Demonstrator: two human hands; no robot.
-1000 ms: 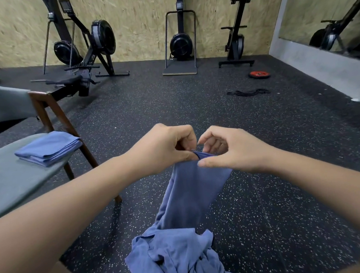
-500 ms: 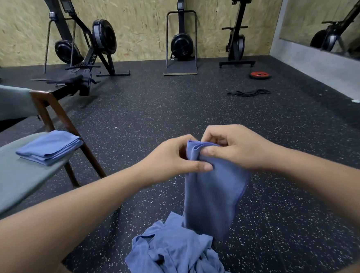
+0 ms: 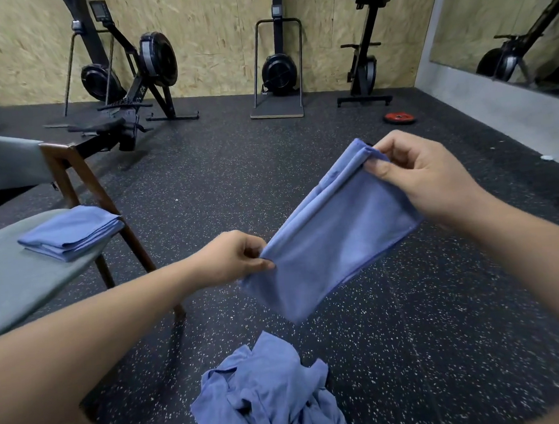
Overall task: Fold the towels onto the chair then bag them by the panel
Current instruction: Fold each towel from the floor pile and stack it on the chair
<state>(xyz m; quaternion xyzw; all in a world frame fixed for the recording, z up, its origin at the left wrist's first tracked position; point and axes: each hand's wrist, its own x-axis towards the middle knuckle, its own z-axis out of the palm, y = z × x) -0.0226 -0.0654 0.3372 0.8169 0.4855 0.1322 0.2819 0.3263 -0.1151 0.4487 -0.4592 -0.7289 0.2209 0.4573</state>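
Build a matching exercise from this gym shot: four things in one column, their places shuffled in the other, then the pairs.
1 folded towel
2 held towel
3 towel pile
4 red weight plate

A crumpled on the floor, nearest the camera
B on the chair seat
C flat on the floor, far off
D stretched between left hand and right hand

Pairs: 1-B, 2-D, 3-A, 4-C
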